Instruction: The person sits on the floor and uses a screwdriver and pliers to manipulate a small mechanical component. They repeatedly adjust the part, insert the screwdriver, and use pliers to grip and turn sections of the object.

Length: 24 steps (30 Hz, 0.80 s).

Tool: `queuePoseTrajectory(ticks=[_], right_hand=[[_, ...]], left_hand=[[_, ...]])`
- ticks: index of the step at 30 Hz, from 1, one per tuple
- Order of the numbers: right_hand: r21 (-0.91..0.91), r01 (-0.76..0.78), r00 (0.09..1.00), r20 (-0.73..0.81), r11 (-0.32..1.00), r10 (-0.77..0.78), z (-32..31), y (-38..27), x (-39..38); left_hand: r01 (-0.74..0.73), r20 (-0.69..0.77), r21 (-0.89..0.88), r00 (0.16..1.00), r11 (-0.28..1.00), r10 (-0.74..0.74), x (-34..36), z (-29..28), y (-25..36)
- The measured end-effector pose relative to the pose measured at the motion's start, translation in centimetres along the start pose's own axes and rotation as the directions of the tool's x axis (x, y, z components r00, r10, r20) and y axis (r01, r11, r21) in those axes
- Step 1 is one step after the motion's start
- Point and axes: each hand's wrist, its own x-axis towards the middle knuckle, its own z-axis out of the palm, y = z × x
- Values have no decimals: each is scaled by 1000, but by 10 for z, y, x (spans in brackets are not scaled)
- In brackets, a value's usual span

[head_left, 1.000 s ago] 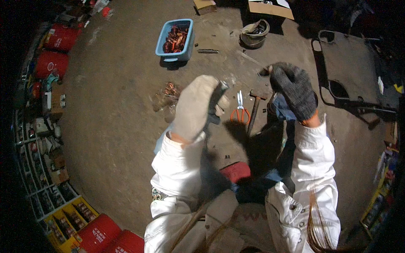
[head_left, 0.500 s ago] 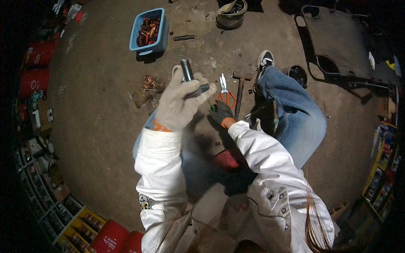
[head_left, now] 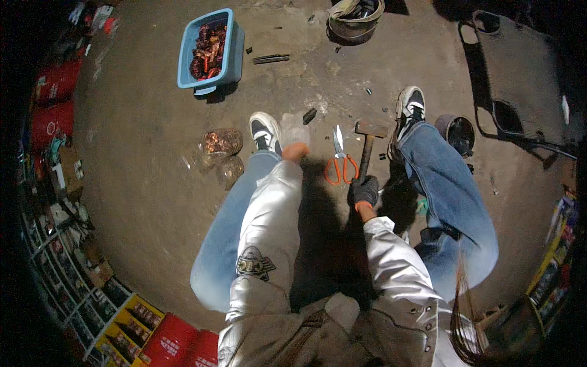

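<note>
My left hand (head_left: 296,129), in a pale glove, is low over the floor beside my left shoe. Its fingers are closed at one end of a short dark cylindrical piece (head_left: 310,115); the glove is blurred. My right hand (head_left: 365,191), in a dark glove with an orange cuff, is wrapped round the lower handle of a hammer (head_left: 371,129). The hammer's head points away from me. Just left of the handle lies a pair of scissors (head_left: 334,171) with orange grips, blades slightly apart.
A blue bin (head_left: 236,64) of coppery pieces stands far left, with dark rods (head_left: 271,59) beside it. Clear bags (head_left: 223,142) lie left of my left leg. A bucket (head_left: 354,27) is at the back, a round dark container (head_left: 458,134) by my right shoe, a folding chair (head_left: 523,73) far right.
My left hand has lowered from mid-air to the floor, carrying the dark piece. My right hand has shifted from beside the scissors onto the hammer handle. The view has shifted slightly.
</note>
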Motion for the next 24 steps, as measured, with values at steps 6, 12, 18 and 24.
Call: queuePoseTrajectory(ticks=[6,12,18,24], right_hand=[[6,44,999,-29,999,-44,2,0,7],[32,64,998,-23,997,-63,0,5,11],[-19,76,997,-11,997,-77,0,5,16],[-46,27,997,77,999,-23,-7,2,19]], left_hand=[[-133,-108,320,979,938,175,69,2,-8],[-118,-111,496,974,860,198,69,17,-7],[-88,-146,566,968,820,205,65,20,3],[-111,-49,772,971,626,232,61,21,10]])
